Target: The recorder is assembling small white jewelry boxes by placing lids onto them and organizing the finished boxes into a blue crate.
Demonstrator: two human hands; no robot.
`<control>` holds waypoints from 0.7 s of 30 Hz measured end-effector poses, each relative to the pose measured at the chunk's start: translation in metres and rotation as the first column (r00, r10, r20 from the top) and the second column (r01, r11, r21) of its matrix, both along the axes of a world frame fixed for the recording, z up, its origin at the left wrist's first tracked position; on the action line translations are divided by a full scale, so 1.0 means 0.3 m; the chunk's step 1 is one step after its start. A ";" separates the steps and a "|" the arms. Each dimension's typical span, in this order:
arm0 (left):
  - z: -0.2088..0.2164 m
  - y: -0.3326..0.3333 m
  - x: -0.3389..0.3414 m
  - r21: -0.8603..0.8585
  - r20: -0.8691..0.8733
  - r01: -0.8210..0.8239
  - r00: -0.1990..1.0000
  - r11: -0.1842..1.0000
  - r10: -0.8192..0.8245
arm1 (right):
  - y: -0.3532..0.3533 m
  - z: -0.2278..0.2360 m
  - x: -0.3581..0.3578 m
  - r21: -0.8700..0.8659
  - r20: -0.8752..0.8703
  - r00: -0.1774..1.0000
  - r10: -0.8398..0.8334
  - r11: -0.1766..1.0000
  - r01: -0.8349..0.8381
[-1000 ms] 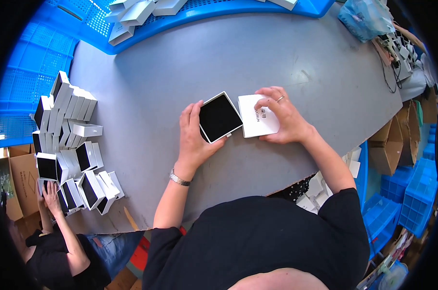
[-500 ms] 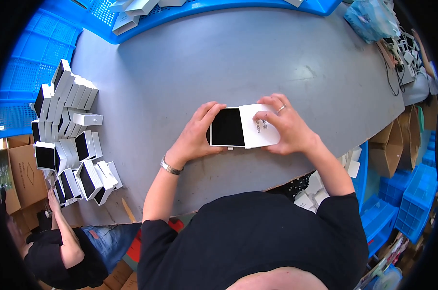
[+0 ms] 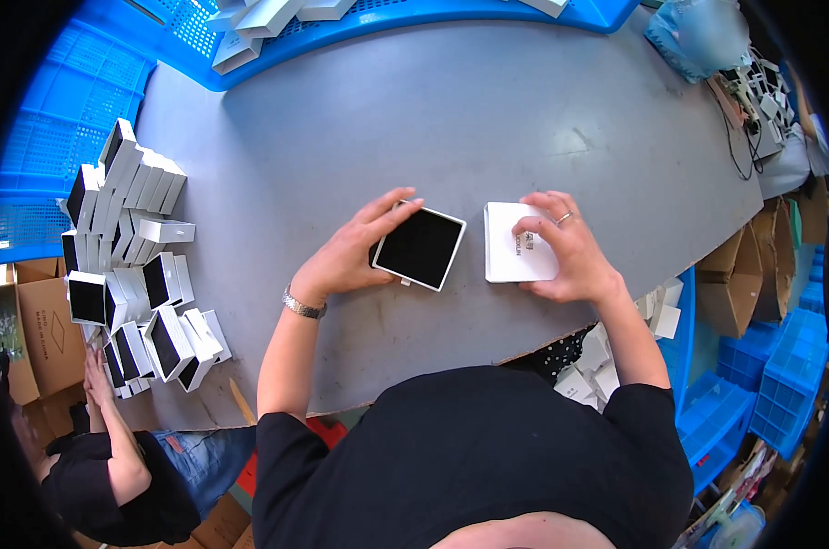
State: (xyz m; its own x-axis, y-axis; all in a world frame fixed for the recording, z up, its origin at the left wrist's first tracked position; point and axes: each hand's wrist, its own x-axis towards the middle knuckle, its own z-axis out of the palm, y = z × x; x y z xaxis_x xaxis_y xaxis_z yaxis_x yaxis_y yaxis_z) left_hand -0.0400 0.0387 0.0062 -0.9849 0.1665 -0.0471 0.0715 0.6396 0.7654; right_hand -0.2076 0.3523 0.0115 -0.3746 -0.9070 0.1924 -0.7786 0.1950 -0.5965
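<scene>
Two box parts, apart and out of line

Landmark: white shell [image 3: 503, 261], over the grey table [image 3: 341, 137]; whether it rests there I cannot tell. My right hand [image 3: 565, 256] is curled around it, thumb at its lower edge, index finger bent over its top.
Item: black-faced tray [image 3: 421, 245], just left of the shell, not touching, askew to it. My left hand [image 3: 352, 249] is part-open, fingers and thumb spanning the tray's left end.
Hazard, angle: brought together so skewed, a tray corner could, I judge, snag the shell's rim and crease it.
Hazard, pressure: too hard a pinch could bow the shell's walls.
</scene>
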 end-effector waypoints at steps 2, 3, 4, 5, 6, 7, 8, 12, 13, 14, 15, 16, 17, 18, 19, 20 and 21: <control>0.015 0.022 -0.008 0.016 0.056 0.039 0.998 0.999 -0.040 | -0.031 -0.005 0.022 -0.024 -0.019 0.999 -0.034 0.999 0.034; 0.030 0.033 -0.007 0.030 0.114 0.069 0.991 0.997 -0.072 | -0.051 -0.005 0.037 -0.052 -0.036 0.998 -0.060 0.997 0.059; 0.042 0.043 -0.002 0.029 0.113 0.075 0.991 0.997 -0.078 | -0.060 -0.005 0.046 -0.053 -0.036 0.997 -0.066 0.997 0.064; 0.054 0.055 0.016 -0.103 0.026 -0.019 0.999 0.995 0.022 | -0.069 -0.008 0.055 -0.050 -0.036 0.994 -0.099 0.994 0.097; 0.066 0.070 0.038 -0.222 -0.075 -0.124 0.991 0.967 0.110 | -0.076 -0.013 0.066 -0.048 -0.034 0.991 -0.131 0.991 0.129; 0.071 0.097 0.055 -0.261 -0.080 -0.191 0.981 0.946 0.177 | -0.078 -0.022 0.079 -0.047 -0.036 0.989 -0.143 0.989 0.141; 0.079 0.141 0.083 -0.303 -0.086 -0.267 0.964 0.915 0.252 | -0.081 -0.031 0.101 -0.066 -0.060 0.980 -0.188 0.981 0.184; -0.001 0.328 0.130 -0.339 -0.088 -0.576 0.807 0.744 0.584 | -0.104 -0.037 0.178 -0.103 -0.089 0.962 -0.258 0.963 0.249; 0.002 0.346 0.123 -0.349 -0.139 -0.595 0.797 0.724 0.588 | -0.098 -0.038 0.175 -0.098 -0.086 0.963 -0.256 0.964 0.247; 0.018 0.338 0.123 -0.348 -0.133 -0.594 0.797 0.725 0.589 | -0.091 -0.039 0.162 -0.109 -0.070 0.978 -0.196 0.976 0.188; 0.044 0.316 0.120 -0.349 -0.097 -0.501 0.860 0.792 0.502 | -0.082 -0.042 0.149 -0.121 -0.056 0.989 -0.137 0.984 0.129; 0.062 0.293 0.114 -0.349 -0.063 -0.405 0.910 0.845 0.410 | -0.075 -0.045 0.134 -0.119 -0.056 0.989 -0.134 0.985 0.126; 0.059 0.269 0.112 -0.297 -0.035 -0.344 0.936 0.891 0.350 | -0.074 -0.048 0.123 -0.129 -0.037 0.996 -0.077 0.989 0.071; 0.055 0.246 0.099 -0.296 -0.034 -0.344 0.936 0.891 0.350 | -0.074 -0.052 0.113 -0.140 -0.019 1.000 -0.021 0.990 0.018; 0.053 0.220 0.083 -0.245 -0.031 -0.200 0.980 0.949 0.198 | -0.082 -0.053 0.106 -0.141 -0.019 1.000 -0.021 0.990 0.018; 0.050 0.204 0.069 -0.192 -0.036 -0.047 0.999 0.980 0.041 | -0.089 -0.054 0.099 -0.140 -0.004 1.000 0.028 0.990 -0.028; 0.045 0.197 0.059 -0.170 -0.046 -0.017 0.999 0.985 0.009 | -0.092 -0.056 0.092 -0.140 0.011 0.997 0.076 0.987 -0.074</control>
